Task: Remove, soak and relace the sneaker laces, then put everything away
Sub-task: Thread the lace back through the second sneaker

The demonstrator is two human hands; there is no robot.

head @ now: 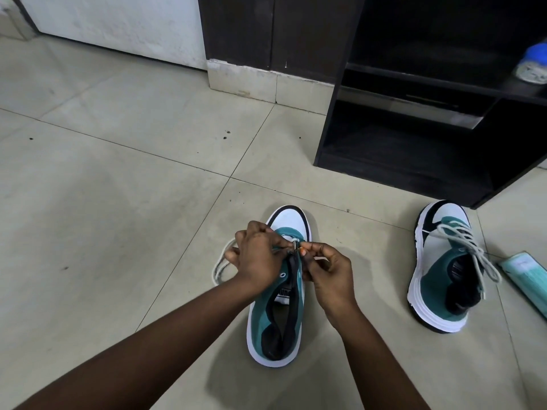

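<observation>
Sneaker, near: teal-and-white low-top sneaker (278,297) on the tiled floor (118,187), toe pointing away
Lace: off-white flat lace (220,266) looped left of it
Left hand (259,255): pinching lace at the eyelets
Right hand (328,276): pinching lace tip
Sneaker, far: matching laced sneaker (444,267) right, beside the dark wooden shelf unit (414,128)

Home entryway: tiled floor (118,187), dark shoe rack (414,149), door (118,22).

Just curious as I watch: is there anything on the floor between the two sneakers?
No. In the head view, only bare floor tile lies between the held sneaker and the laced sneaker.
</observation>
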